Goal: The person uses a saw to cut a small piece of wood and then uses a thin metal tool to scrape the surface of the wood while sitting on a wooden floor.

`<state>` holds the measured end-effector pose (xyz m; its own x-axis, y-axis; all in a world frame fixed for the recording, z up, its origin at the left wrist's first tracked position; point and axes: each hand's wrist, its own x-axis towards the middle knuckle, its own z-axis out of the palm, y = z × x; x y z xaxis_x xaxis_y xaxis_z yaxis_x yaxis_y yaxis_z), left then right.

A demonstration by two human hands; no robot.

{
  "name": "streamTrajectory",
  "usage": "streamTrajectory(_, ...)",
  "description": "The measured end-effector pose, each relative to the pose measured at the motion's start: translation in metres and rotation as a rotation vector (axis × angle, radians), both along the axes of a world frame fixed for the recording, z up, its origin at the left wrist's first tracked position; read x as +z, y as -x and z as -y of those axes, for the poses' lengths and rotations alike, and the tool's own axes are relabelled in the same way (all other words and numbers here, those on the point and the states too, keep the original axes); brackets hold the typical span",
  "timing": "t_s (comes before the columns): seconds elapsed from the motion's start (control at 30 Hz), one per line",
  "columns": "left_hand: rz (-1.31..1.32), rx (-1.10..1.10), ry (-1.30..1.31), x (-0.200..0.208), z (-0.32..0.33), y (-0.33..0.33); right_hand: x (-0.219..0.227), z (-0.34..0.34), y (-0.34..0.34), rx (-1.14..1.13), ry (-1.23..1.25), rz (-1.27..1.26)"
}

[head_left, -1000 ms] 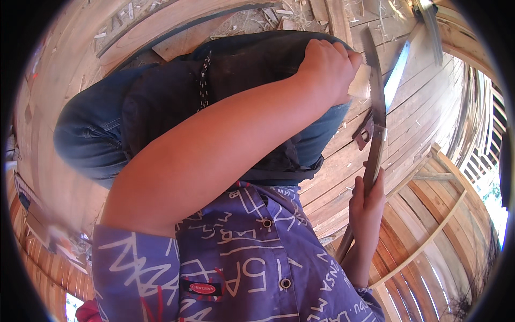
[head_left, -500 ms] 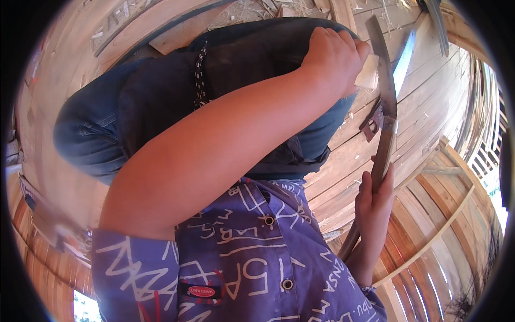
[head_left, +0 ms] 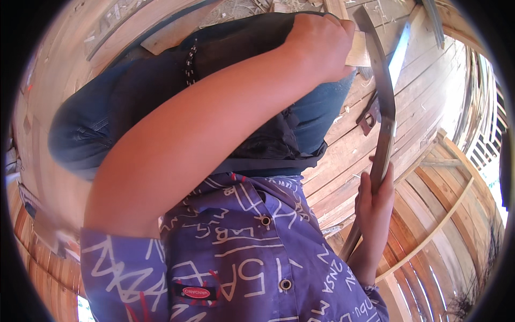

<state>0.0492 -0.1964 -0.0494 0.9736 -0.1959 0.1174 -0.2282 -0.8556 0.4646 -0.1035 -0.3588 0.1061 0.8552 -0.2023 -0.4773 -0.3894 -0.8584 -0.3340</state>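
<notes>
My left hand is closed around a small pale piece of wood above my knee. Its end pokes out from my fist and meets or nearly meets the blade of a long-handled knife. That blade is dark and slightly curved, its tip pointing away from me. Around the knife's long wooden handle my right hand is wrapped, and the handle runs back beneath my right forearm. Most of the wood is hidden by my left fingers.
A handsaw with a brown handle and shiny blade lies on the plank floor beyond the knife. Boards and shavings are scattered at the far left. Slatted wooden panels stand on the right.
My left hand has shifted left and slightly away with the wood piece. The knife's blade tip has swung a little left, while my right hand stays nearly in place.
</notes>
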Motion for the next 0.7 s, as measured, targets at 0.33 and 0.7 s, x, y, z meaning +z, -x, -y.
streamTrajectory(0.33,0.076,-0.098,-0.136,0.010,0.003,0.009,-0.001,0.004,-0.003,0.006,0.030,0.004)
streamTrajectory(0.7,-0.092,-0.058,-0.116,0.008,0.009,-0.005,0.006,0.008,0.006,-0.054,-0.001,-0.036)
